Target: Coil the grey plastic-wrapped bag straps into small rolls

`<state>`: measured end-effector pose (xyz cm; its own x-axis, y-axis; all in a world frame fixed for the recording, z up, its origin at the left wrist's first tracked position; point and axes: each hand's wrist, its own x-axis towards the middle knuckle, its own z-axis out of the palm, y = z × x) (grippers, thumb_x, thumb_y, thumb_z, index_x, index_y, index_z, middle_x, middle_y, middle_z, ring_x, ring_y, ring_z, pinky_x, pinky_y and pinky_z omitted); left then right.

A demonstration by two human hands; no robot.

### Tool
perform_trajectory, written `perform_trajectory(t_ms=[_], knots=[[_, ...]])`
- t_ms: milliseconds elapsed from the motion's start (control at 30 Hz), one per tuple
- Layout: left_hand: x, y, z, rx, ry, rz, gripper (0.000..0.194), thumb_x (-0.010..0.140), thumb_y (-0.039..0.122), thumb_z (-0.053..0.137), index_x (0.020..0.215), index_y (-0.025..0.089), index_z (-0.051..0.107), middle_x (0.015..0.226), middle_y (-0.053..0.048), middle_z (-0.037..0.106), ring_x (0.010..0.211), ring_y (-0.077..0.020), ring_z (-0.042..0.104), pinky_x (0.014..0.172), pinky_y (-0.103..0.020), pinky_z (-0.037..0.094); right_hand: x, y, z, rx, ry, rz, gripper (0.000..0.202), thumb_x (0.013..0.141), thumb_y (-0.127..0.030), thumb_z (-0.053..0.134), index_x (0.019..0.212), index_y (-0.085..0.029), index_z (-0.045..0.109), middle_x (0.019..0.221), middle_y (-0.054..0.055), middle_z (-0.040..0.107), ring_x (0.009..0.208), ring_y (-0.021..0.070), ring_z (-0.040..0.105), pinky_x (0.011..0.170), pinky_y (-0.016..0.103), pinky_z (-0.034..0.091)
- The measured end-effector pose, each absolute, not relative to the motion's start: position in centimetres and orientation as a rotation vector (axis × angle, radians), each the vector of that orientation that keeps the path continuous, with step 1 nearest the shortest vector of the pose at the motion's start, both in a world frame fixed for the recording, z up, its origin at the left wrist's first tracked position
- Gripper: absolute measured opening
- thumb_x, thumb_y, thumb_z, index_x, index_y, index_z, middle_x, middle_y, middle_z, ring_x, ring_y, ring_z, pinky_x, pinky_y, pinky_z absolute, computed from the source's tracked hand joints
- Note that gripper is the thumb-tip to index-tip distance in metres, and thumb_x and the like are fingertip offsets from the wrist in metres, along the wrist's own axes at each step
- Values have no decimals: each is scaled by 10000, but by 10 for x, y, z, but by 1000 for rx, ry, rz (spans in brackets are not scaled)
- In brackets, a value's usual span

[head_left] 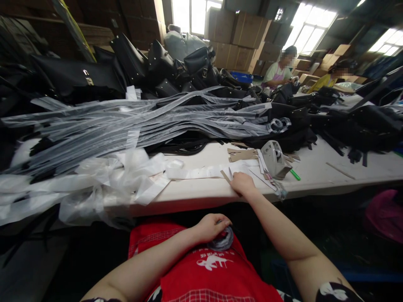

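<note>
Coil: grey, shiny, rolled, against red apron [189, 268]
Left hand [211, 228]: gripping coil [223, 241]
Right hand [243, 183]: closed round blade [230, 173], near table edge
Room: bare front strip of table [195, 188]

White lettering is showing on a red apron, but no word is coming through readable.
Across the red apron [185, 274], a short row of white characters [217, 254] is running just above a white printed figure [211, 262], and the strokes are looking too small and blurred for me to make out. Over near the table's [195, 186] front edge, some clear plastic wrapping [151, 184] is carrying a faint reddish mark, which is staying illegible too.
</note>
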<state>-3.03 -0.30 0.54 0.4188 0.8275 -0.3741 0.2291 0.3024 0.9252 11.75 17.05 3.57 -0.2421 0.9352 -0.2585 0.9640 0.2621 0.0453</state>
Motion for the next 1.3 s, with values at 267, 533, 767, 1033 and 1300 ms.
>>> perform_trajectory(t_ms=[267, 533, 767, 1033, 1300], knots=[[-36, -2, 2, 1295, 1120, 537, 482, 864, 528, 467, 1035, 144, 703, 864, -56, 700, 681, -147, 588, 645, -240, 462, 111, 170, 35, 1768, 2351, -164, 263, 755, -138, 552, 985, -88, 669, 1001, 209, 688, 919, 289, 657, 758, 333, 461], [-37, -2, 3, 1234, 1098, 547, 486, 866, 532, 476, 1034, 131, 694, 811, -53, 680, 638, -143, 575, 586, -232, 441, 135, 145, 40, 1918, 2553, -152, 287, 902, -204, 413, 1110, -137, 599, 1073, 130, 661, 965, 215, 604, 854, 295, 422], [-42, -12, 15, 1543, 1066, 571, 397, 940, 426, 409, 1029, 177, 705, 961, -56, 709, 871, -182, 622, 813, -262, 461, 155, 77, 50, 1749, 3058, -537, 189, 898, -267, 476, 821, -186, 629, 781, 53, 648, 773, 181, 589, 764, 280, 429], [-38, -18, 23, 1788, 1076, 486, 392, 974, 396, 362, 1075, 205, 689, 968, -60, 702, 887, -182, 620, 816, -263, 460, 165, 6, 47, 1795, 3061, -929, 114, 892, -262, 516, 880, -223, 623, 859, 57, 661, 832, 197, 612, 780, 311, 485], [-25, -28, 28, 2174, 946, 382, 415, 971, 465, 330, 1127, 261, 656, 814, -52, 609, 737, -175, 591, 673, -268, 451, 161, 94, 21, 2089, 2674, -191, 312, 895, -268, 523, 1177, -174, 618, 1070, 128, 618, 1001, 274, 540, 883, 360, 416]])
